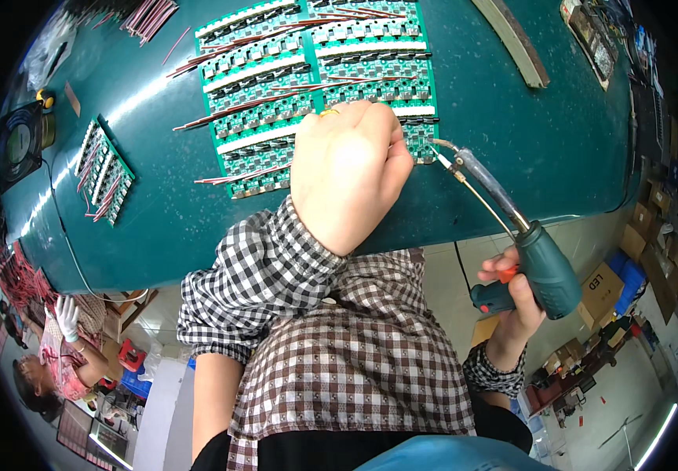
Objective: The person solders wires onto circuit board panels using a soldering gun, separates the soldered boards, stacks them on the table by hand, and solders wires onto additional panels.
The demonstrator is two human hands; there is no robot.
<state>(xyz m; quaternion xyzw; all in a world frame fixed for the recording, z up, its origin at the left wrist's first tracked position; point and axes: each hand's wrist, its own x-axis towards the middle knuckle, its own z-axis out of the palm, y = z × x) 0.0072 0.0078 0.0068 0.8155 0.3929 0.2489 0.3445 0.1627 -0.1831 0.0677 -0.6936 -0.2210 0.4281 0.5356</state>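
Note:
A large panel of green circuit boards (pixel 276 86) lies on the dark green table (pixel 543 149), with red and black wires (pixel 229 114) laid across its rows. My left hand (pixel 347 173) rests on the panel's near right corner, fingers curled under; what they hold is hidden. My right hand (pixel 512 294) grips the handle of a green soldering gun (pixel 547 271). Its long metal tip (pixel 438 147) reaches the panel's edge just right of my left knuckles. Both sleeves are black-and-white checked.
A smaller green board with wires (pixel 103 173) lies to the left, near a black fan (pixel 17 141). Loose wire bundles (pixel 147 16) sit at the far left. A grey strip (pixel 512 39) lies far right. Another person's gloved hand (pixel 64 314) is lower left. Cardboard boxes (pixel 602 286) stand on the floor.

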